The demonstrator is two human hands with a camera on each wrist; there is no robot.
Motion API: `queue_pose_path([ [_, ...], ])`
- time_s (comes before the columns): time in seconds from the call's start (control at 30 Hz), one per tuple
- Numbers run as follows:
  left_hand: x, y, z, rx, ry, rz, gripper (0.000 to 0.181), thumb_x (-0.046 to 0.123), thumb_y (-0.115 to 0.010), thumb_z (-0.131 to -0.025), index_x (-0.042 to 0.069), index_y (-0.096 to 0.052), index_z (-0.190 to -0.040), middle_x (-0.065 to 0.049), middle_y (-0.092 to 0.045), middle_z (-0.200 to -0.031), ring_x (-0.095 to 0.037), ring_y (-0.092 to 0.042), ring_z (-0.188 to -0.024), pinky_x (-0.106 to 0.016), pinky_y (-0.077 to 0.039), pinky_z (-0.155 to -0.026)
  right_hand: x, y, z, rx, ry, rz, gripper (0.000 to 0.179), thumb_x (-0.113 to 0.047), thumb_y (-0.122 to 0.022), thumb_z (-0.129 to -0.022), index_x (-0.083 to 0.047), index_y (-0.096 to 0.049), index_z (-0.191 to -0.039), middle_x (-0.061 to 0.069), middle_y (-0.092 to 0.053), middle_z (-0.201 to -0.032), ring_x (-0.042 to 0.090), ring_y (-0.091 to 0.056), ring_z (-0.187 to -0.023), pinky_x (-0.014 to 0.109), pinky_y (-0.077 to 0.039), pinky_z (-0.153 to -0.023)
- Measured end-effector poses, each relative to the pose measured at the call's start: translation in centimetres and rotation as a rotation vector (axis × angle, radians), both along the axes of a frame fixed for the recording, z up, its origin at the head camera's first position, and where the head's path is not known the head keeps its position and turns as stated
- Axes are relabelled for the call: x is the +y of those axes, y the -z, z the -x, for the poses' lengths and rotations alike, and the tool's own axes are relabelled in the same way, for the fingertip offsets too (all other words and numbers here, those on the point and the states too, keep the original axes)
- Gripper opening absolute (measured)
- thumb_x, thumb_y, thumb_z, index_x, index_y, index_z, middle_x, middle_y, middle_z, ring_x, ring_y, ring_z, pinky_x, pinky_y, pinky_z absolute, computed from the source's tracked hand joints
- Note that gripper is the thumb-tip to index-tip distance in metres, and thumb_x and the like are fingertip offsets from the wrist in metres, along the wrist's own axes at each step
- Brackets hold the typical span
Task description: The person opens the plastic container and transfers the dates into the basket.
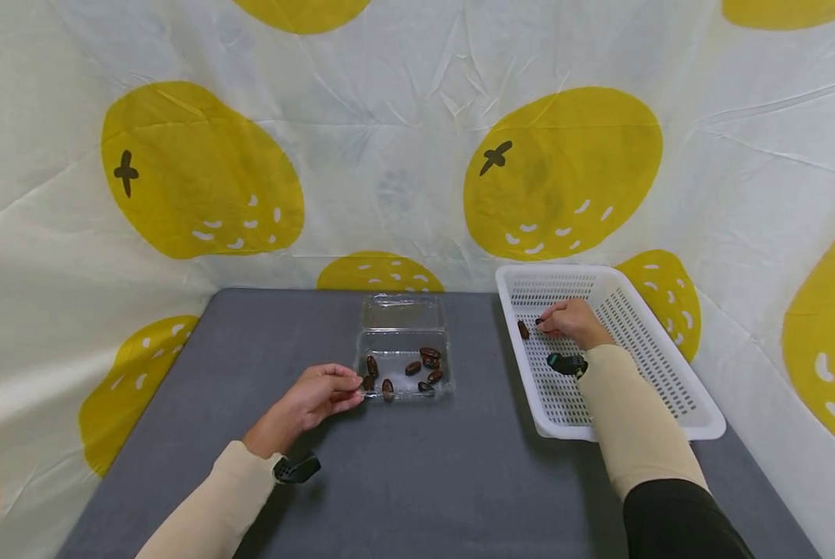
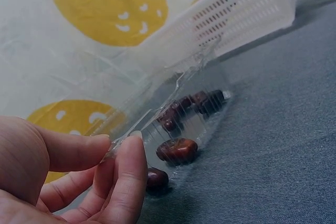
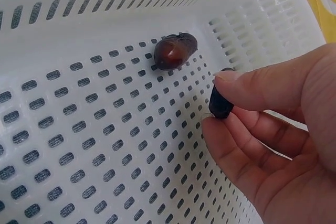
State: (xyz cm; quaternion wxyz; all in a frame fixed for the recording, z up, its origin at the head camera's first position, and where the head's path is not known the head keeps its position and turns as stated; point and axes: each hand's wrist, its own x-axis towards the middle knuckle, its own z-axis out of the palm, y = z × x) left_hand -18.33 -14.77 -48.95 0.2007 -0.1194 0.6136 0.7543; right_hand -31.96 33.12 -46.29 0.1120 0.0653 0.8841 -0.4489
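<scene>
My left hand [image 1: 322,396] pinches the near left edge of a clear plastic clamshell box [image 1: 396,365], whose lid stands raised at the back. Several brown dates [image 1: 414,368] lie scattered in the box; the left wrist view shows them through its see-through wall. Over at the right, my right hand [image 1: 573,322] is inside a white perforated basket [image 1: 609,435]. Between thumb and fingertips it pinches a dark date [image 3: 221,100], close over the basket floor. Another date [image 3: 176,51] lies on that floor near the basket's left wall.
Both containers stand on a dark grey table [image 1: 417,481], the basket at its right edge. Behind and at the sides hangs a white cloth [image 1: 389,186] printed with yellow fruit. Dark straps with small devices sit on both wrists.
</scene>
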Motion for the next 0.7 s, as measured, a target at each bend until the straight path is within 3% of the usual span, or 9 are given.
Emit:
queue_pose_path([
  [0.4,-0.1,0.4,-0.2,0.009,-0.004,-0.011,0.006,-0.002,-0.071,-0.095,0.002,-0.068,-0.099,-0.01,-0.072,-0.094,-0.016,-0.073,-0.074,-0.027,-0.066,-0.073,-0.4,-0.1,-0.2,0.043,0.007,-0.03,0.036,-0.01,-0.069,-0.095,0.011,-0.068,-0.123,0.02,-0.073,-0.113,0.022,-0.07,-0.088,0.04,-0.065,-0.09],
  [0.7,-0.1,0.3,0.1,0.014,-0.013,0.001,0.007,-0.002,-0.071,-0.095,0.001,-0.068,-0.099,-0.01,-0.071,-0.092,-0.016,-0.072,-0.072,-0.027,-0.066,-0.071,-1.8,-1.9,-0.4,0.107,-0.057,0.024,0.037,-0.012,-0.07,-0.098,0.01,-0.067,-0.127,0.019,-0.073,-0.116,0.014,-0.068,-0.088,0.05,-0.06,-0.103],
])
